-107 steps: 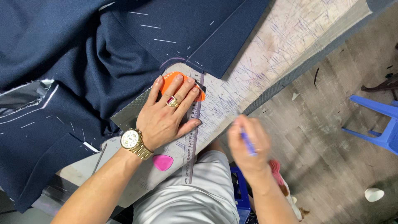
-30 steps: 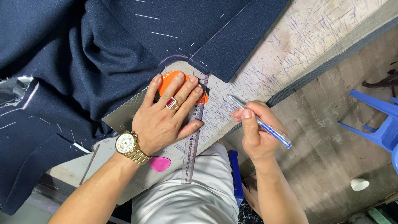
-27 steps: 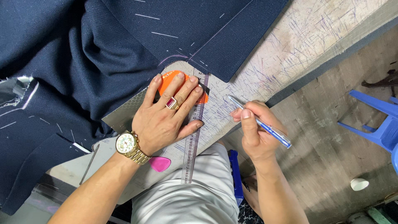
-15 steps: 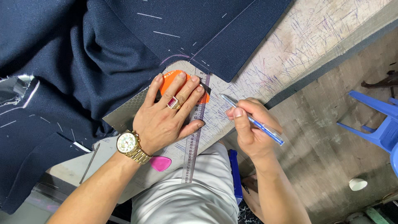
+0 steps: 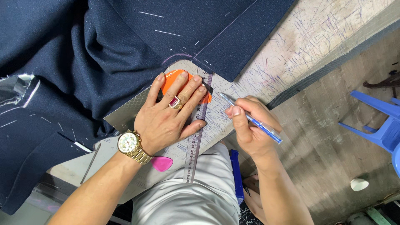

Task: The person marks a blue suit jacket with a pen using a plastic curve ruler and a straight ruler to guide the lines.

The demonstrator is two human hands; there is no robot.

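On the table (image 5: 333,37), left hand (image 5: 166,118) presses flat, seemingly on a ruler (image 5: 196,137); right hand (image 5: 250,129) pinches a blue pen (image 5: 254,121).

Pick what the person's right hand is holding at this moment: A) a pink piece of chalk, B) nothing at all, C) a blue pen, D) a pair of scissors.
C: the right hand grips a blue pen with its tip near the edge of the clear ruler, while the left hand lies flat, pressing down on the ruler and an orange piece.
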